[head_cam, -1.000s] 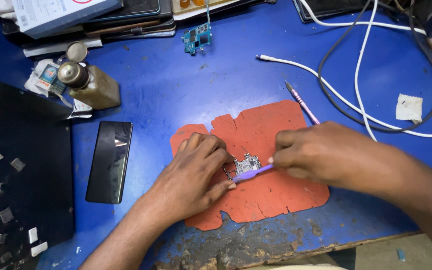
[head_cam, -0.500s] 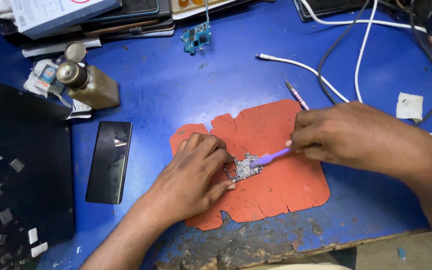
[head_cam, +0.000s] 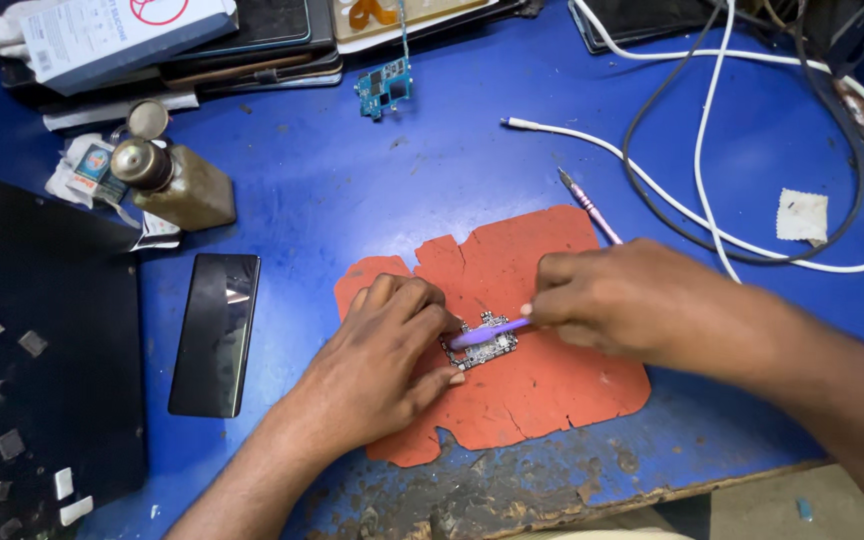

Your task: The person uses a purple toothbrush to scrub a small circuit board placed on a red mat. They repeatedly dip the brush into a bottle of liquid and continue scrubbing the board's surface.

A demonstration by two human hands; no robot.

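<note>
table edge (head_cam: pixel 512 500): nearest strip of the blue table, paint worn off to bare patches, just below the orange mat.
orange mat (head_cam: pixel 552 390): ragged-edged sheet lying flat on the table; landmark for everything below.
left hand (head_cam: pixel 382 370): palm down on the mat's left half, fingers curled in, fingertips pressing the left edge of the small circuit board. Pinning it, not gripping round it.
small circuit board (head_cam: pixel 482 348): silver-grey, flat on the mat, about mid-mat, between the two hands.
right hand (head_cam: pixel 622 300): comes in over the mat's right side, fingers pinched narrow on the purple tool.
purple tool (head_cam: pixel 487 332): thin stick, lies nearly flat, its far end over the board's top face. Cannot tell if the tip touches.
black phone (head_cam: pixel 217 330): face up, left of the mat, well apart from it.
black metal box (head_cam: pixel 42 380): further left of the mat, past the phone, small pale bits stuck on its face.
pink-handled pick (head_cam: pixel 587 205): at the mat's upper right corner, tip pointing away; lower end hidden behind the right hand.
brown bottle (head_cam: pixel 172 180): lying tilted, up-left of the mat, metal cap, scraps of paper beside it.
white cable (head_cam: pixel 652 180): runs from above the mat off to the right, crossed by a black cable (head_cam: pixel 652 215).
white cloth scrap (head_cam: pixel 802 215): right of the mat, inside the cable loop.
blue circuit board (head_cam: pixel 384 88): far beyond the mat, near the stacked trays and box at the table's back edge.
</note>
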